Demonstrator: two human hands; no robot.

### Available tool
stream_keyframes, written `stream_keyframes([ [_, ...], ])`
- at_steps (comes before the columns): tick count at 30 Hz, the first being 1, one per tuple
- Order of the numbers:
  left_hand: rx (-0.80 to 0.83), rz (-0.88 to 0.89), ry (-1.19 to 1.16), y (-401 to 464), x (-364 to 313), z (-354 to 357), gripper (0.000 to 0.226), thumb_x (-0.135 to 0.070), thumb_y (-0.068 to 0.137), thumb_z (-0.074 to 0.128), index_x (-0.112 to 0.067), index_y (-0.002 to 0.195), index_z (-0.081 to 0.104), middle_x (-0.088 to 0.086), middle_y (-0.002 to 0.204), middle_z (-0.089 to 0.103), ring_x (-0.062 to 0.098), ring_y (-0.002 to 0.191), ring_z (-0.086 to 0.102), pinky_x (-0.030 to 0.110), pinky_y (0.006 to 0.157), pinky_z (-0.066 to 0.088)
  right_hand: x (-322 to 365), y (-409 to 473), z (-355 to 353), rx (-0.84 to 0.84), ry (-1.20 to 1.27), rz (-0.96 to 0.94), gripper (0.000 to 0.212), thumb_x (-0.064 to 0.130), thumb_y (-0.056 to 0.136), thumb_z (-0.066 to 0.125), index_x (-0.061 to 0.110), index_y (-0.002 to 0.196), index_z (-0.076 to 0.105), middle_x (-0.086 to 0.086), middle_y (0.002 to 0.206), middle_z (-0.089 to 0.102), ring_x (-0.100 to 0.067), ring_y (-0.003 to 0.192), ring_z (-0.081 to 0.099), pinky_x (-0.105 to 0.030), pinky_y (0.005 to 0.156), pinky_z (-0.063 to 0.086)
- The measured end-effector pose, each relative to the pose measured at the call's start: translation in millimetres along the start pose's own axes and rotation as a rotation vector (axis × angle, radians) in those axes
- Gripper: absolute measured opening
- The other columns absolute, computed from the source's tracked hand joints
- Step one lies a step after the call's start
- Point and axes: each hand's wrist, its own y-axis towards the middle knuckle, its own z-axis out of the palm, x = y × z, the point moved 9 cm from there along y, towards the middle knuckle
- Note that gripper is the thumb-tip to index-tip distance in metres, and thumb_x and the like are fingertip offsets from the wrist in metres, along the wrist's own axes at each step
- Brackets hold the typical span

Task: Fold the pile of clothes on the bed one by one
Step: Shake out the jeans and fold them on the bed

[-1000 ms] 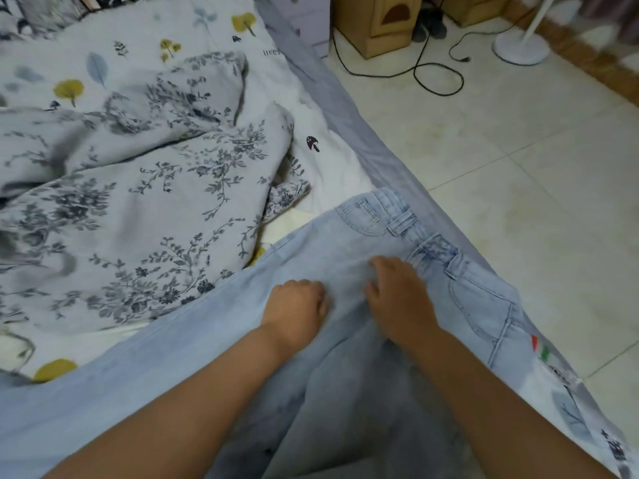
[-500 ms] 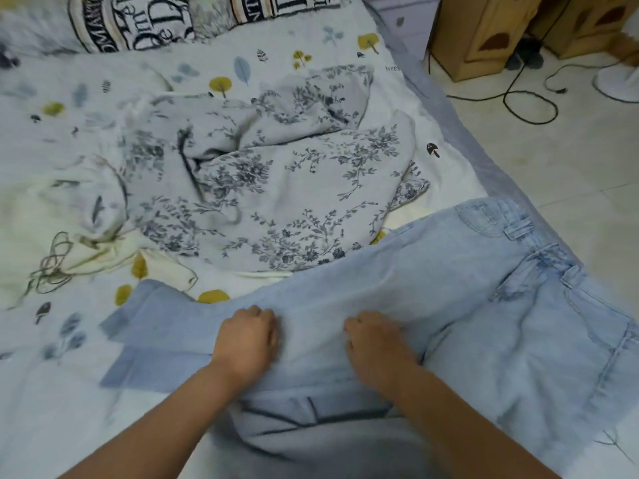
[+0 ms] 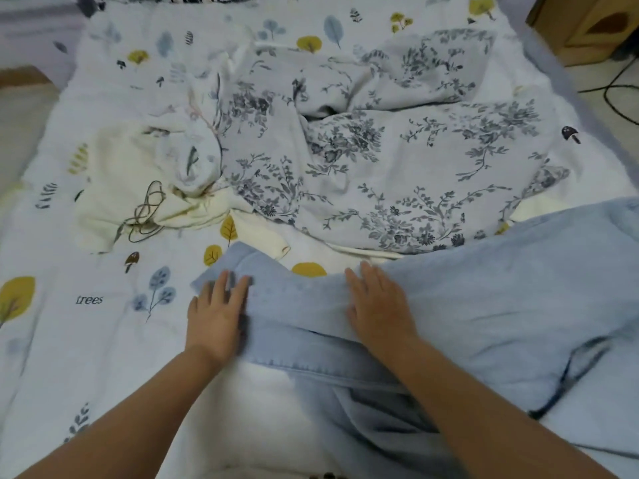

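My left hand (image 3: 216, 314) lies flat, fingers straight, its grip apart, pressing the leg end of the light-blue jeans (image 3: 484, 305). My right hand (image 3: 378, 302) likewise presses flat on the same leg, grip apart. The jeans spread across the near right part of the bed (image 3: 69, 340). Beyond them, mid-bed toward the right edge, lies a crumpled grey floral garment (image 3: 397, 160); a cream garment (image 3: 114, 188) lies toward the left edge.

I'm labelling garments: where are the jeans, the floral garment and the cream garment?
jeans (image 3: 484, 305): head view, flat denim right of the hands.
floral garment (image 3: 397, 160): head view, its middle.
cream garment (image 3: 114, 174): head view, left part.
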Motion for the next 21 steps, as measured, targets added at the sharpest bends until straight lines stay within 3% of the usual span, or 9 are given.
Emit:
stream_keyframes([
  [2,-0.034,0.024,0.004,12.5,4.3,-7.4,0.053,-0.022,0.087,0.056,-0.027,0.138,0.041,0.005,0.154,0.02,0.03,0.143,0.011,0.047,0.112,0.011,11.2,15.2,1.0,-0.009,-0.047,-0.026,0.068,0.034,0.096,0.037,0.02,0.15,-0.001,-0.007,0.158,-0.008,-0.024,0.145,-0.005,-0.044,0.115,0.006],
  [4,-0.06,0.101,-0.077,23.3,2.1,-18.4,0.033,-0.024,0.084,0.057,-0.024,0.117,0.059,0.006,0.136,0.047,0.028,0.134,0.032,0.043,0.107,0.018,17.8,26.1,5.4,0.011,-0.119,-0.057,0.072,0.035,0.095,0.04,0.02,0.15,-0.003,-0.006,0.156,-0.017,-0.026,0.143,-0.017,-0.05,0.114,-0.004],
  [6,-0.168,0.162,-0.31,25.6,1.9,-47.2,0.011,-0.027,0.082,0.061,-0.016,0.084,0.058,0.008,0.088,0.065,0.033,0.093,0.059,0.037,0.074,0.032,19.6,31.8,12.2,0.106,-0.166,-0.072,0.063,0.032,0.093,0.043,0.019,0.147,0.015,-0.008,0.157,-0.012,-0.027,0.143,-0.017,-0.056,0.111,-0.01],
  [8,-0.231,0.154,-0.477,27.7,7.7,-74.4,0.029,-0.026,0.078,0.071,-0.015,0.07,0.046,-0.003,0.057,0.051,0.024,0.056,0.05,0.031,0.051,0.026,19.7,34.5,8.5,0.179,-0.174,-0.059,0.039,0.023,0.092,0.042,0.017,0.13,0.038,-0.009,0.147,0.03,-0.026,0.141,0.018,-0.055,0.111,0.003],
  [10,-0.332,0.148,-0.55,32.4,10.3,-105.0,0.033,-0.026,0.073,0.077,-0.018,0.07,0.045,-0.009,0.05,0.043,0.017,0.048,0.042,0.025,0.047,0.027,20.0,38.1,-17.3,0.058,-0.158,-0.052,0.024,0.012,0.09,0.039,0.018,0.111,0.047,-0.005,0.115,0.059,-0.024,0.112,0.054,-0.042,0.102,0.027],
  [12,-0.451,0.115,-0.584,41.1,11.4,-134.8,0.03,-0.03,0.07,0.077,-0.02,0.075,0.049,-0.01,0.052,0.046,0.014,0.05,0.043,0.028,0.049,0.027,10.0,40.4,-61.5,-0.186,-0.077,0.013,0.019,0.004,0.086,0.042,0.017,0.098,0.048,-0.006,0.094,0.064,-0.026,0.089,0.061,-0.035,0.081,0.038],
  [15,-0.61,0.066,-0.632,57.0,9.6,-163.4,0.034,-0.032,0.07,0.078,-0.016,0.094,0.059,-0.005,0.072,0.059,0.02,0.069,0.053,0.028,0.066,0.036,-29.2,46.1,-114.8,-0.471,0.096,0.177,0.018,-0.006,0.079,0.046,0.01,0.086,0.045,-0.014,0.082,0.059,-0.031,0.075,0.053,-0.036,0.067,0.032],
  [18,-0.607,-0.024,-0.597,69.8,9.7,-151.6,0.048,-0.027,0.076,0.074,-0.009,0.117,0.055,0.01,0.11,0.061,0.029,0.105,0.054,0.039,0.091,0.039,-64.7,65.0,-127.7,-0.479,0.063,0.335,0.026,-0.005,0.087,0.041,0.003,0.109,0.051,-0.022,0.108,0.055,-0.036,0.099,0.047,-0.042,0.082,0.034],
  [21,-0.41,-0.209,-0.488,68.7,19.8,-98.9,0.048,-0.028,0.084,0.064,-0.005,0.123,0.049,0.019,0.12,0.053,0.037,0.112,0.047,0.046,0.089,0.038,-59.0,65.0,-117.8,-0.438,-0.011,0.383,0.044,0.002,0.091,0.042,0.005,0.134,0.039,-0.025,0.136,0.038,-0.038,0.125,0.034,-0.047,0.102,0.026],
])
